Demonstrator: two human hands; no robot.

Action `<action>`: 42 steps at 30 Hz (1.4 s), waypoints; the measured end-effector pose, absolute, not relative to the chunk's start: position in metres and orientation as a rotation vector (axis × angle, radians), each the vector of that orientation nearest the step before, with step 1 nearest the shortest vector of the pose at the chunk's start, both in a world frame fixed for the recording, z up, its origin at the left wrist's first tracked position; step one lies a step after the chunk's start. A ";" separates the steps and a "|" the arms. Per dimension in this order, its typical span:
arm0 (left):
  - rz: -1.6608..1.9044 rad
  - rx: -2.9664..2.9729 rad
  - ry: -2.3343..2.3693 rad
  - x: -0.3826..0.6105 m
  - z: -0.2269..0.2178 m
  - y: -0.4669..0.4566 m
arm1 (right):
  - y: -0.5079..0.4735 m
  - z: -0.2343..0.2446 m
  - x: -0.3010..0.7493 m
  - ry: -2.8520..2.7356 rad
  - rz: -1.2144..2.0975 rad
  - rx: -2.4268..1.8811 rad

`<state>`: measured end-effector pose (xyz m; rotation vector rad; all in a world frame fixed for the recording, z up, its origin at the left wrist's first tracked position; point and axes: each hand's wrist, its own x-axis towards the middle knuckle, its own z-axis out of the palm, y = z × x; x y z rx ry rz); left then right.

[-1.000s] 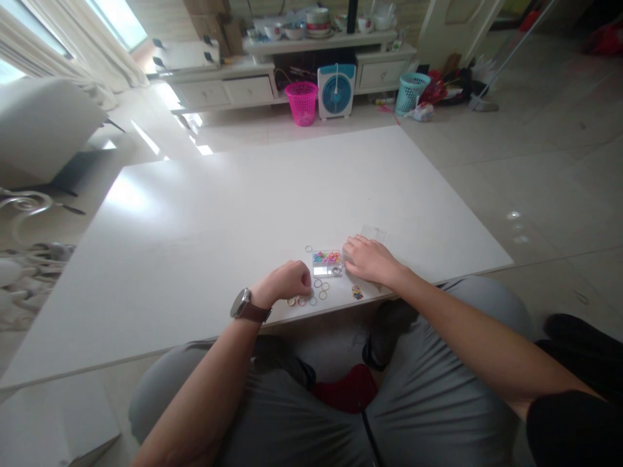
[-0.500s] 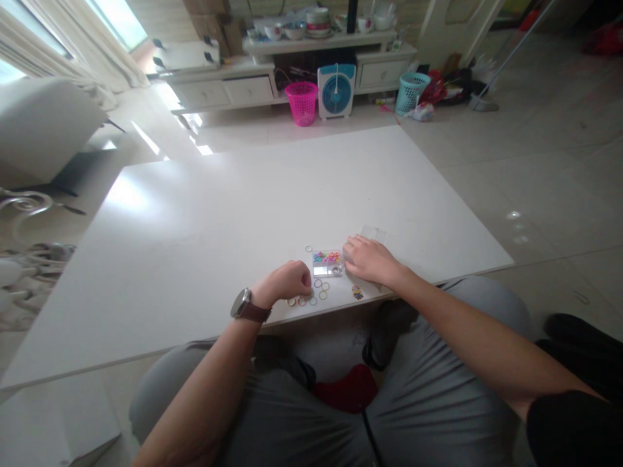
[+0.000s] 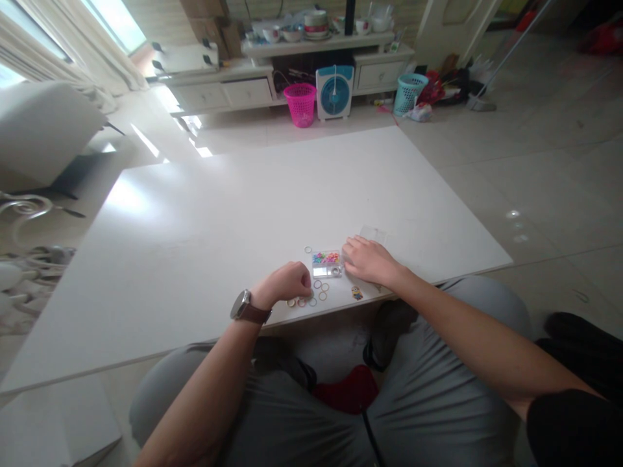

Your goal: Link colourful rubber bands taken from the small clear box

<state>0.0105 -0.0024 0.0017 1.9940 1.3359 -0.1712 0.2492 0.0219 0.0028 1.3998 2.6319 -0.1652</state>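
Note:
My left hand [image 3: 293, 279] is closed in a fist at the near table edge, just left of several thin coloured rings [image 3: 323, 296]. Whatever its fingers might hold is hidden. To its right lies a small clear plastic box [image 3: 327, 272], its far part filled with colourful small pieces [image 3: 326, 257] and its near part with a silvery item. Palm down beside the box rests my right hand [image 3: 368, 259], its fingers stretched and slightly bent over the table. A clear flat plastic piece [image 3: 374, 233] shows beyond that hand. Nearer me lies a small yellow-and-blue cartoon figure [image 3: 357, 293].
One pale ring [image 3: 308, 249] lies beyond the box. The white table [image 3: 233, 214] ends just in front of my knees. Across the floor are a pink basket [image 3: 300, 107], a blue-and-white fan [image 3: 335, 94] and a light-blue basket [image 3: 409, 96] by a low cabinet.
The view has shifted very slightly. Both hands stay where they were, and nothing on the table has visibly moved.

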 end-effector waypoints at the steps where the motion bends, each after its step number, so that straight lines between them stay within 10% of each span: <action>1: -0.171 1.990 1.334 0.010 0.002 -0.002 | 0.022 0.003 0.249 2.632 -0.164 1.401; 42: 0.113 1.969 1.318 0.000 0.010 0.001 | 0.025 -0.003 0.254 2.748 -0.243 1.469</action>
